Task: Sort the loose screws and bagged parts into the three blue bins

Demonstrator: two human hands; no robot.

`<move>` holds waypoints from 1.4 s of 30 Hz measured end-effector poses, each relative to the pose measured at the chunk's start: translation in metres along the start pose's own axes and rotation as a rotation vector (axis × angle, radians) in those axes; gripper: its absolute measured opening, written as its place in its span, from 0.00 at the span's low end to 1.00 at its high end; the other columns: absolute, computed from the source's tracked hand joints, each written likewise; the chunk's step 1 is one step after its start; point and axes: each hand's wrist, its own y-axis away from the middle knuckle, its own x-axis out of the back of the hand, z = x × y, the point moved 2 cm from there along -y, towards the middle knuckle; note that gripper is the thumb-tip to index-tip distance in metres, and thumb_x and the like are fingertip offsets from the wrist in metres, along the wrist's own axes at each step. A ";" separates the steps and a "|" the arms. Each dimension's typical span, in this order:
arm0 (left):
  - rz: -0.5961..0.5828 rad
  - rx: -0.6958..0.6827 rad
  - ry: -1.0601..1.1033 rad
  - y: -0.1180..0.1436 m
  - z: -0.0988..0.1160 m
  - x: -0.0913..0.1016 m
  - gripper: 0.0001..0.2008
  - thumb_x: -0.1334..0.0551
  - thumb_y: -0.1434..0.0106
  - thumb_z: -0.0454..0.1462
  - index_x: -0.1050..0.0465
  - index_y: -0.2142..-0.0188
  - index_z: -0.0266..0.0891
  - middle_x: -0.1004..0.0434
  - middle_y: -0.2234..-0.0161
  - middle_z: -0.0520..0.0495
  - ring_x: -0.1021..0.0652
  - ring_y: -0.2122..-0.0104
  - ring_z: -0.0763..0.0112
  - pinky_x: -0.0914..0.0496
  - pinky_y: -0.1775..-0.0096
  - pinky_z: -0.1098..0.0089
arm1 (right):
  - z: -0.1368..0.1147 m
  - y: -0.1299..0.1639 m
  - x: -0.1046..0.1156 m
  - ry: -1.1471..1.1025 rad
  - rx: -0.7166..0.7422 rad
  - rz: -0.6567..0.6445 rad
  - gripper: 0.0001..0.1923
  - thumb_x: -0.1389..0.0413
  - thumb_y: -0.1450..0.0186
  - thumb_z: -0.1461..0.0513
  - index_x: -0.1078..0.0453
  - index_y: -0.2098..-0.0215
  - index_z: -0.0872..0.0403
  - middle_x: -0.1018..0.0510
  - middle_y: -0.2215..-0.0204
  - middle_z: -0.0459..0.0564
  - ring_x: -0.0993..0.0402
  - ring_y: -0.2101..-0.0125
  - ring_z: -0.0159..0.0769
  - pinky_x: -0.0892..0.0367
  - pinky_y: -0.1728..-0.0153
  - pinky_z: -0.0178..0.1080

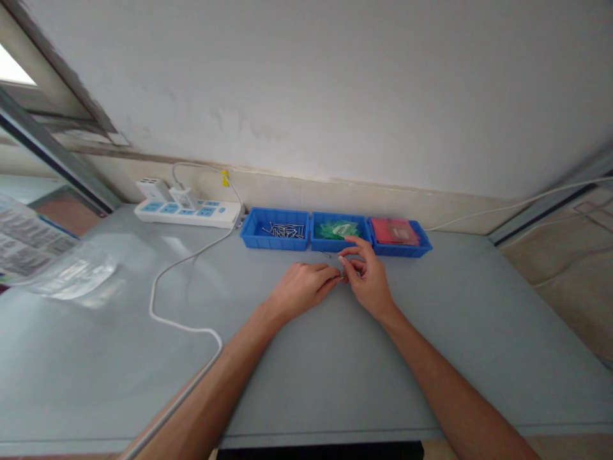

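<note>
White flexible cable (191, 329) crosses the left forearm (239, 361); over the smooth grey worktop (330, 370), my left hand (305, 286) has its grip pinched on a tiny item (341, 276), too small to identify, beside my loosely curled right hand (372, 284), whose hold I cannot tell

Smooth plastic bins (274, 243), metal fasteners (286, 230)

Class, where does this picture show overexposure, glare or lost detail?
Head view: the upper-left window pane burns out white; head view: pale glare streaks the grey tabletop beside the clear plastic container, its print unreadable; head view: the small item at the fingers looks indistinct.
</note>
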 end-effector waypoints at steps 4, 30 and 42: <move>0.050 0.021 -0.039 0.000 -0.003 0.004 0.15 0.47 0.24 0.41 0.21 0.58 0.40 0.18 0.66 0.46 0.19 0.69 0.67 0.32 0.67 0.70 | 0.002 -0.001 0.002 0.068 0.005 0.026 0.19 0.47 0.28 0.56 0.37 0.40 0.48 0.21 0.58 0.51 0.24 0.74 0.33 0.25 0.72 0.37; 0.255 0.438 -0.118 0.003 -0.019 0.019 0.15 0.45 0.27 0.42 0.21 0.52 0.44 0.16 0.66 0.48 0.19 0.71 0.66 0.33 0.69 0.70 | -0.004 0.001 -0.001 0.727 0.339 -0.272 0.15 0.48 0.26 0.60 0.26 0.44 0.53 0.22 0.46 0.57 0.31 0.43 0.49 0.33 0.41 0.55; 0.082 0.437 -0.146 0.003 -0.014 0.019 0.14 0.45 0.27 0.40 0.21 0.52 0.44 0.15 0.64 0.45 0.17 0.66 0.60 0.31 0.67 0.67 | -0.007 0.002 -0.001 0.712 0.338 -0.284 0.15 0.47 0.26 0.61 0.25 0.44 0.55 0.22 0.45 0.56 0.30 0.45 0.47 0.31 0.41 0.52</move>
